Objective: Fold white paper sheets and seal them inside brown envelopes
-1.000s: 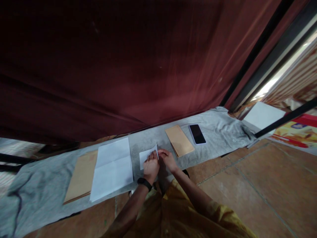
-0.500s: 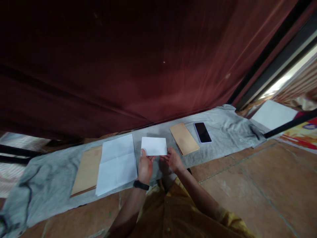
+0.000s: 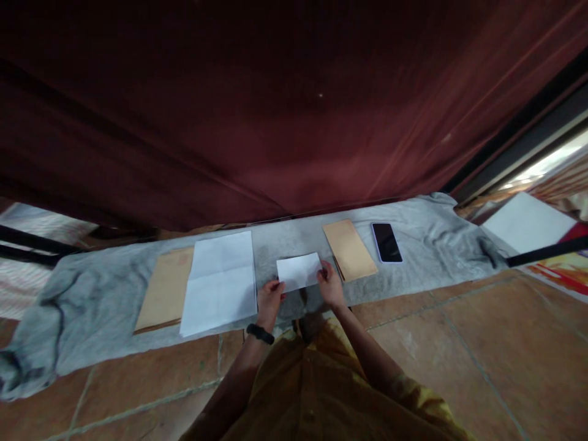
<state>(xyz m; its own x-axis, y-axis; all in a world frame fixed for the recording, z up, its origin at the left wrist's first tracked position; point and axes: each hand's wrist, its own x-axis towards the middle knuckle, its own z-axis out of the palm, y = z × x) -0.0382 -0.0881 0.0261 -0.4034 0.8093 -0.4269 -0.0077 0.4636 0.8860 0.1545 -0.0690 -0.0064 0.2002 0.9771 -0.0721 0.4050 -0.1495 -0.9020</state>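
Observation:
A small white sheet of paper (image 3: 298, 271), seemingly folded, is held between both hands above the grey cloth. My left hand (image 3: 270, 301) is closed on its lower left corner, and a dark band circles that wrist. On the right edge, my right hand (image 3: 330, 285) pinches the paper. Left of my hands lies a stack of larger white sheets (image 3: 220, 282), partly over brown envelopes (image 3: 166, 291). Just beyond my right hand is another small pile of brown envelopes (image 3: 351, 250).
A phone (image 3: 386, 242) lies on the grey cloth (image 3: 432, 239), right of the envelopes. Behind the cloth hangs a dark red curtain (image 3: 275, 122). Dark bars (image 3: 546, 250) stand at the right, near a white panel (image 3: 528, 222). Tiled floor (image 3: 441, 349) lies in front.
The small white paper has tilted, its right side now higher. My right hand has moved up along its right edge, and my left hand has shifted on the left corner. The view has shifted slightly.

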